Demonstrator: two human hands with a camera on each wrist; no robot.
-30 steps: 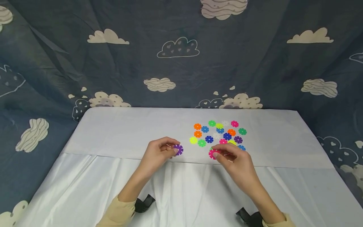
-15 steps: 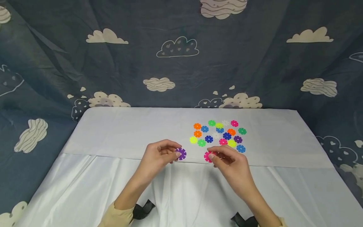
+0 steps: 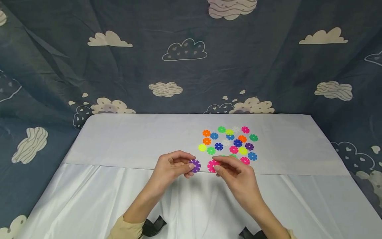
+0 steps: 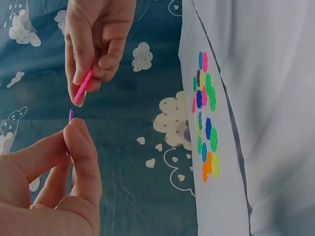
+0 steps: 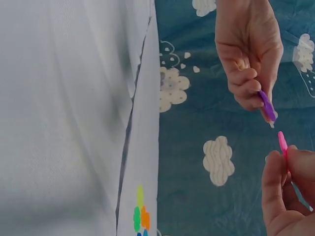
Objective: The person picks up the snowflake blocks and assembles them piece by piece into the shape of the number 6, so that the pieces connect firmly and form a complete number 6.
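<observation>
My left hand (image 3: 171, 169) pinches a purple notched plastic disc (image 3: 196, 166) between thumb and fingers. A pink notched disc (image 3: 212, 165) is pinched the same way in my right hand (image 3: 238, 174). The two discs face each other with a small gap between them, held above the table's near part. Seen in the left wrist view, the pink disc (image 4: 83, 87) tilts edge-on just beyond the thin purple edge (image 4: 71, 114). The right wrist view has the purple disc (image 5: 267, 105) close to the pink one (image 5: 282, 142), their edges apart.
Several coloured notched discs, among them an orange one (image 3: 206, 133), a dark blue one (image 3: 219, 146) and a light blue one (image 3: 252, 156), lie flat beyond my right hand. They rest on a white-covered table (image 3: 128, 139). A dark cloud-patterned curtain (image 3: 191, 76) hangs behind.
Both hands have come closer together and slightly nearer to me, bringing the purple and pink discs toward each other. Discs behind the right hand have come into view.
</observation>
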